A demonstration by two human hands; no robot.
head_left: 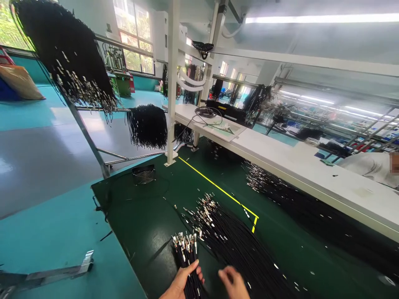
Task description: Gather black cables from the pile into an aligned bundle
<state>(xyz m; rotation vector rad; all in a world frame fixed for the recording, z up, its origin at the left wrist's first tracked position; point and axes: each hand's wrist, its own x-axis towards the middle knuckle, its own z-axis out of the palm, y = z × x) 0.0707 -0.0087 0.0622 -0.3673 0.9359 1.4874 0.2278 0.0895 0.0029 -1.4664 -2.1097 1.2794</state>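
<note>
My left hand (184, 281) is wrapped round a bundle of thin black cables (187, 253), thumb across the front. The bundle stands upright, and its white and metallic tips fan out above my fist. To the right, my right hand (234, 284) is loosely curled, with a gap between thumb and forefinger and nothing visible in it. It hovers at the near side of a large pile of similar black cables (240, 236). The tips of this pile point away to the upper left on the dark green tabletop (143, 216).
A white shelf (274, 153) on white posts (172, 83) runs above the table, with a coil of cable (207, 112) on it. More cables (299, 199) lie beneath. Cable bunches (71, 54) hang from a metal rack at left. A person's white sleeve (368, 166) shows at right.
</note>
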